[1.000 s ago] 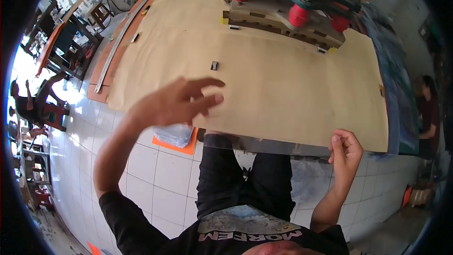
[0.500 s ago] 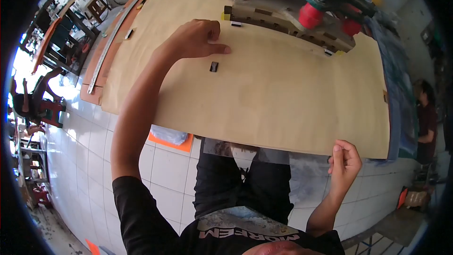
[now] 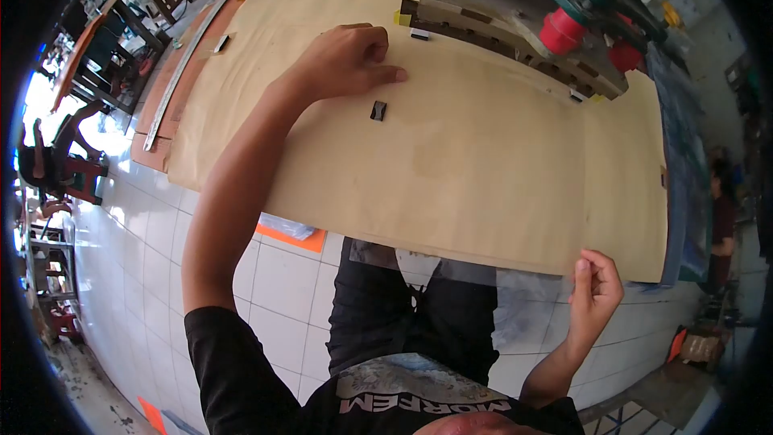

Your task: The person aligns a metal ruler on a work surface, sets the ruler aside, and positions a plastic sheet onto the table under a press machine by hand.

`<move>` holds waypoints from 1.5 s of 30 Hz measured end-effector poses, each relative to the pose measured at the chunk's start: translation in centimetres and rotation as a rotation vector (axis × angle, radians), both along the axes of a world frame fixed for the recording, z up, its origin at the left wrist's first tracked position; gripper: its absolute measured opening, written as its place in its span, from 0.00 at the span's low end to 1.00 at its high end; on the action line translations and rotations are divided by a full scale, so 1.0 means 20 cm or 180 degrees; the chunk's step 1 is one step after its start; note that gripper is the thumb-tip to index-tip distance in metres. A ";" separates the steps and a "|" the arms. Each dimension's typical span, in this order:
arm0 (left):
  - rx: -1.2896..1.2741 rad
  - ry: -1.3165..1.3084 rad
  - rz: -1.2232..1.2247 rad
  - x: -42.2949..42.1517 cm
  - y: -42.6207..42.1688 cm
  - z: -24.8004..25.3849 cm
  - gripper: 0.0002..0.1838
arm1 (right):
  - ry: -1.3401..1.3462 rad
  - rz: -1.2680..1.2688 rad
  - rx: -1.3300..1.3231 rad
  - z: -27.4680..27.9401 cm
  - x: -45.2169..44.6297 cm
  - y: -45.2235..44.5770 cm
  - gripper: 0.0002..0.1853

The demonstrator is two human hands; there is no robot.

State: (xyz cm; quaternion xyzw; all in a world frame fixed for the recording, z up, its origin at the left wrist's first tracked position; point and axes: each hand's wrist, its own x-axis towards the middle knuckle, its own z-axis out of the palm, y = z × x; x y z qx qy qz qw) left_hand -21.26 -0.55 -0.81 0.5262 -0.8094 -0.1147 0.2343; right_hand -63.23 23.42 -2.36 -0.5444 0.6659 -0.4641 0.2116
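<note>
A large brown paper sheet (image 3: 483, 169) covers the table. My left hand (image 3: 348, 60) rests on its upper left part, fingers bent and thumb stretched apart, with nothing visible between them; the palm side is hidden. Just below that hand lies a small dark block (image 3: 378, 110). At the sheet's front right edge, my right hand (image 3: 594, 288) is closed, thumb and curled fingers pinching the edge. A clear plastic layer (image 3: 475, 272) shows under the front edge.
A green clamp frame with red knobs (image 3: 562, 31) stands on a slotted bar (image 3: 515, 48) at the back right. A metal ruler (image 3: 183, 64) lies at the left. Blue plastic (image 3: 686, 169) hangs at the right. People sit at both sides, and an orange sheet (image 3: 310, 242) shows below.
My left hand has moved up and away from me over the sheet and come to rest there. My right hand has stayed at the front edge. The view has shifted slightly.
</note>
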 end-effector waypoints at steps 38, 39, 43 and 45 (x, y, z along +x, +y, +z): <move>-0.0114 0.0040 0.0124 -0.03 0.02 0.00 0.28 | 0.1987 0.2208 0.0003 0.19 -0.15 -0.49 0.44; -0.0100 0.0017 0.0132 -0.03 0.02 0.00 0.28 | 0.1986 0.2225 -0.0004 0.18 -0.16 -0.50 0.44; -0.0233 0.0016 0.0078 -0.02 0.01 -0.02 0.28 | 0.2475 0.2368 -0.0083 0.15 -0.18 -0.53 0.43; -0.0071 -0.0033 0.0175 -0.03 0.02 0.00 0.28 | 0.2479 0.2357 -0.0148 0.15 -0.18 -0.52 0.42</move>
